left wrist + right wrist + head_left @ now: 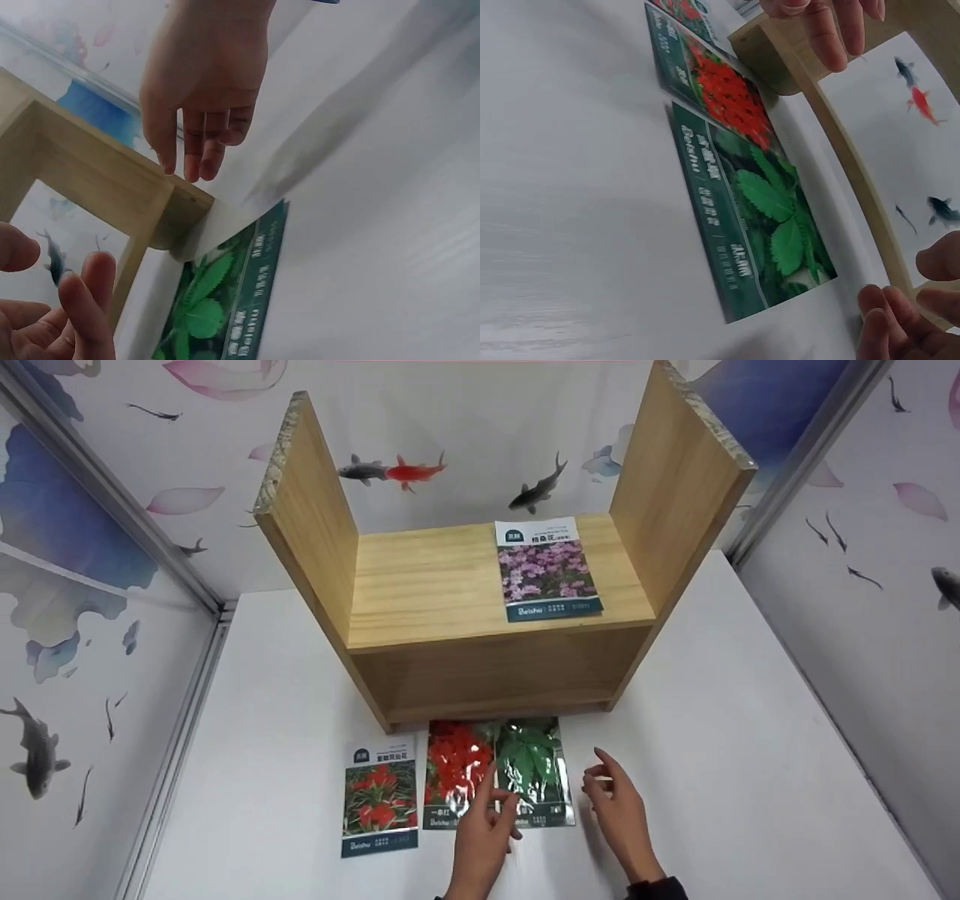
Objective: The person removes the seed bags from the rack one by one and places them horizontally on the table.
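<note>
My left hand (484, 832) hovers over the inner edges of two glossy seed packets lying side by side, its fingers loosely bent and holding nothing. One is a red-flower packet (454, 757); the other is a green-leaf packet (529, 757). Just right of the leaf packet is my right hand (619, 814), also holding nothing, fingers relaxed. In the right wrist view the leaf packet (772, 217) lies flat on the table, apart from the right hand's fingers (889, 315). Farther left lies a white-topped packet with red flowers (380, 802).
A wooden shelf unit (495, 634) stands behind the packets, with tall side panels. On its upper board rests a pink-flower packet (547, 574), slightly past the front edge. White walls with fish pictures (540, 491) enclose the white table (742, 720).
</note>
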`<action>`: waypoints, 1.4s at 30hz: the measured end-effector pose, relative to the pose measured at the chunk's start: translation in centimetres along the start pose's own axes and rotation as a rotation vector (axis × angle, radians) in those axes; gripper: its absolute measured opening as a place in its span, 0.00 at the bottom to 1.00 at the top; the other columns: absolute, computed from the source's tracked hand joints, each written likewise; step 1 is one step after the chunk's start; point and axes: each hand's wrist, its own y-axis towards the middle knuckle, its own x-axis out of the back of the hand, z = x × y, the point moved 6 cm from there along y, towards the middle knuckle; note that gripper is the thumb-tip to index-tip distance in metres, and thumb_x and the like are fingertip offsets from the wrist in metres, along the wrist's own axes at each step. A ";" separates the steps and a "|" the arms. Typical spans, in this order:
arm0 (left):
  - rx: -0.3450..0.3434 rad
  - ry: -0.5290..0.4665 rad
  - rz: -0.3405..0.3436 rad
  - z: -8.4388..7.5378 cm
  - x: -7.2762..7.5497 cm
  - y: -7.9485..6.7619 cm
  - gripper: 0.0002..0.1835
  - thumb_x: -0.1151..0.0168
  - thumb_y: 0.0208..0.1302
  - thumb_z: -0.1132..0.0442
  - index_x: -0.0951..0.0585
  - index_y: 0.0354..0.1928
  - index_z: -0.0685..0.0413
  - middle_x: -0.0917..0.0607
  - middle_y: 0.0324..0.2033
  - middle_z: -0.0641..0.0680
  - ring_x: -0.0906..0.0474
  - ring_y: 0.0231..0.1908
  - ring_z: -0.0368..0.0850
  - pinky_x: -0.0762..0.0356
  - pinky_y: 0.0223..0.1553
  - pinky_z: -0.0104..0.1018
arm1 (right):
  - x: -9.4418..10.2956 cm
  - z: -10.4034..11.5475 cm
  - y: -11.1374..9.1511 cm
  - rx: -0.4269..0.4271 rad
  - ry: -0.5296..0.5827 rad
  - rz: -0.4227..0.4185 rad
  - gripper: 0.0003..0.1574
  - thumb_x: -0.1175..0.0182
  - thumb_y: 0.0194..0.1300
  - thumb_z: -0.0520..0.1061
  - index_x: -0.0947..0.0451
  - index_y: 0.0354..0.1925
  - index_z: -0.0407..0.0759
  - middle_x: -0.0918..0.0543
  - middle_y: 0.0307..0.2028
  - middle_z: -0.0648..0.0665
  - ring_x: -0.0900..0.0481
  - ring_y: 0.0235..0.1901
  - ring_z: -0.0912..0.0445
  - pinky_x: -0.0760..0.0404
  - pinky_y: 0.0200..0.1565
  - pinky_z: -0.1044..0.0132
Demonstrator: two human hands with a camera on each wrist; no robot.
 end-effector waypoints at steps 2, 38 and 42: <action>-0.034 -0.015 -0.012 -2.1 0.6 -0.5 0.32 0.46 0.61 0.48 0.43 0.66 0.39 0.24 0.39 0.45 0.24 0.23 0.44 0.27 0.18 0.33 | 0.4 0.8 0.0 0.017 0.039 0.001 0.30 0.49 0.65 0.52 0.42 0.64 0.50 0.26 0.44 0.46 0.24 0.40 0.56 0.24 0.36 0.64; -0.460 0.007 -0.044 -15.5 4.3 5.3 0.38 0.50 0.63 0.48 0.60 0.68 0.28 0.29 0.53 0.42 0.23 0.29 0.38 0.32 0.18 0.33 | 7.7 16.1 3.7 0.372 0.235 -0.006 0.36 0.52 0.65 0.55 0.52 0.67 0.58 0.23 0.45 0.47 0.23 0.40 0.56 0.26 0.42 0.60; -0.458 0.032 -0.036 -16.3 4.3 5.8 0.38 0.49 0.63 0.46 0.60 0.68 0.27 0.28 0.51 0.40 0.23 0.28 0.38 0.30 0.18 0.34 | 8.0 18.0 3.5 0.384 0.257 0.019 0.36 0.52 0.66 0.52 0.53 0.68 0.50 0.22 0.43 0.43 0.22 0.38 0.52 0.26 0.42 0.58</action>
